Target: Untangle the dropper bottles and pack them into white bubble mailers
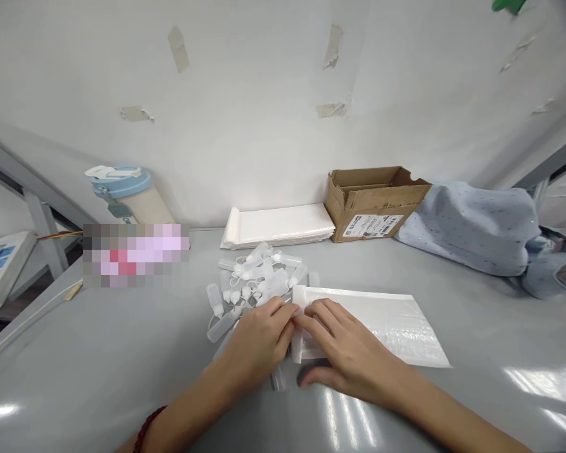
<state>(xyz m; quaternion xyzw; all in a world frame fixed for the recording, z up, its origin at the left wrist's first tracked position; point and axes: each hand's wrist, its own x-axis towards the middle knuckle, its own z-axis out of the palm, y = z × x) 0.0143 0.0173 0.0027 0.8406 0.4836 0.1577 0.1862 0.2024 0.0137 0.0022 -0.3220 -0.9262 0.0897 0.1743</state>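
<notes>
A white bubble mailer (387,324) lies flat on the grey table (99,352), its open end toward the middle. My right hand (344,355) rests on that end, fingers pinching the flap. My left hand (259,343) meets it from the left, fingertips pinched at the same edge of the mailer. Just behind the hands sits a heap of small clear plastic bottles with caps (257,280); a few of them lie under and beside my left hand.
A stack of white mailers (278,226) lies against the wall. To its right stands an open cardboard box (372,201), then a bundle of pale blue cloth (471,226). A tumbler with a blue lid (127,192) lies at the back left.
</notes>
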